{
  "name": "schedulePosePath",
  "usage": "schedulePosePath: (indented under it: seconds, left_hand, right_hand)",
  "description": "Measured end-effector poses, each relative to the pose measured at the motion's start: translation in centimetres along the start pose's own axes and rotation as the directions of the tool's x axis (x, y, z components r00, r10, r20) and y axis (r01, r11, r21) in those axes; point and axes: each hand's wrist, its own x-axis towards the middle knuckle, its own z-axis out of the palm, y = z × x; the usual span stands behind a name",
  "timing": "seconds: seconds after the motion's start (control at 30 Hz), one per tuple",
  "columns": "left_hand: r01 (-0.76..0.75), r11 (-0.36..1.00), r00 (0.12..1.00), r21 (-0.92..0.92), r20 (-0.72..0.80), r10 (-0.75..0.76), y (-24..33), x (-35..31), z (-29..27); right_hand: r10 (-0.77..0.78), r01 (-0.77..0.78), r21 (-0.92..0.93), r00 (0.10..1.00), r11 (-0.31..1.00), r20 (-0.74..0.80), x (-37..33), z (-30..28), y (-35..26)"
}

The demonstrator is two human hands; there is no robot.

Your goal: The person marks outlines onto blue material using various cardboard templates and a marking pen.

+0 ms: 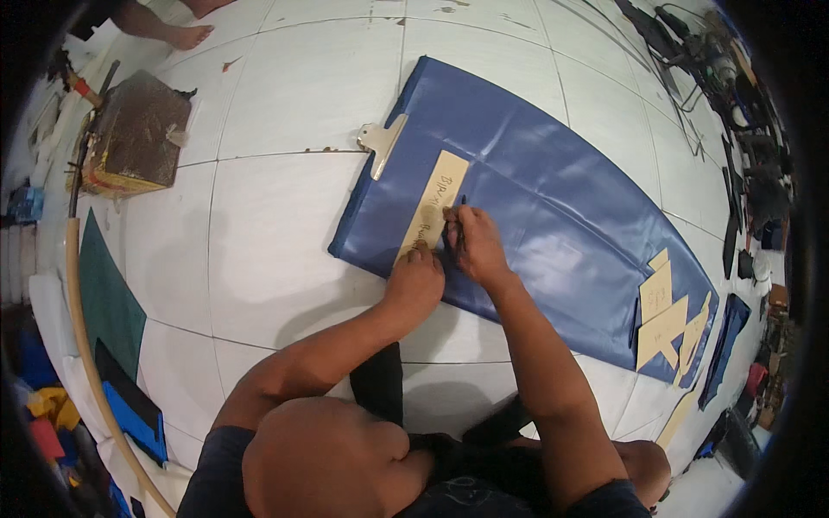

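One cream strip (444,177) bearing handwriting lies aslant on the blue sheet (553,207), toward its left end, and the sheet is spread over the white tiled floor (285,104). The left hand (418,281) rests on the strip's lower end, fingers bunched; whether they pinch it, I cannot tell. The right hand (477,243), at the strip's right edge, pinches a slim dark tool (464,200). A metal clip (386,143) sits on the sheet's left edge; several cream pieces (661,328) overlap near its right end.

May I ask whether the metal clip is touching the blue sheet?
Touching: the head view shows the metal clip clamped over the blue sheet at its left edge.
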Motion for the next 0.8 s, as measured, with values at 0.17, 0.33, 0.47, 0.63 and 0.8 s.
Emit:
schedulePosePath:
  seconds: [0.17, 0.33, 0.47, 0.63, 0.8]
  left_hand:
    - [0.108, 0.991, 0.994, -0.073, -0.029, -0.110, 1.7, -1.0, 0.5]
    - [0.124, 0.976, 0.988, -0.177, -0.072, -0.138, 2.1, -1.6, 0.5]
    - [0.098, 0.962, 0.993, -0.253, -0.036, -0.111, 2.0, -1.6, 0.5]
    - [0.049, 0.973, 0.993, -0.224, -0.095, -0.071, 1.7, -2.2, 0.9]
    - [0.027, 0.989, 0.990, -0.142, -0.136, -0.046, 1.9, -2.1, 1.5]
  right_hand:
    - [0.042, -0.042, 0.013, 0.997, 0.999, 0.064, 0.7, -1.0, -1.0]
    - [0.148, -0.163, 0.441, 0.987, 0.883, 0.068, 0.6, -0.4, -3.2]
    - [0.178, -0.366, 0.484, 0.903, 0.795, 0.391, -0.3, 1.3, -3.8]
    - [0.120, -0.365, 0.468, 0.873, 0.805, 0.473, 0.5, 0.3, -5.4]
    - [0.126, -0.364, 0.446, 0.869, 0.818, 0.479, 0.3, 0.5, -5.5]
